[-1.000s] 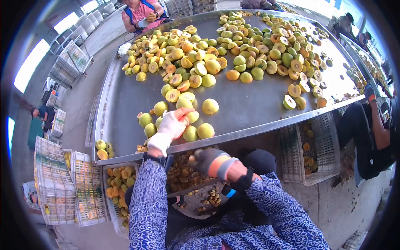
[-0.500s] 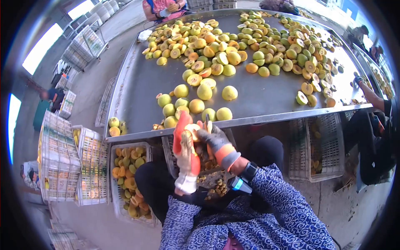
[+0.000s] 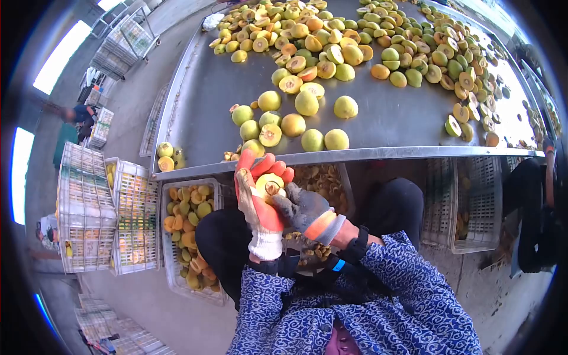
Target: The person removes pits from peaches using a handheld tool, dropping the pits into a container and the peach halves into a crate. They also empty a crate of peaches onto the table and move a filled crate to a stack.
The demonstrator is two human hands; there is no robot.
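Note:
My left hand (image 3: 258, 192), in an orange-and-white glove, cradles a peach half (image 3: 271, 184) with its cut face up, just below the table's front edge. The fingers are curled around it. My right hand (image 3: 306, 210), in a grey glove with an orange cuff, is closed against the right side of that half. A thin dark curve shows over the cut face; what the right fingers grip is hidden. Whole and halved peaches (image 3: 293, 125) lie on the metal table beyond my hands.
A large pile of peach halves (image 3: 426, 59) covers the far table. Left of my knee stands a crate of halves (image 3: 192, 228); stacked crates (image 3: 87, 207) are farther left. Beneath my hands is a crate with scraps (image 3: 322, 180). Another crate (image 3: 473, 204) stands right, near a person's arm (image 3: 550, 171).
The left hand has tilted and its fingers now curl over the peach half, whose cut face shows more plainly. The right hand has moved slightly lower. The camera view has shifted downward.

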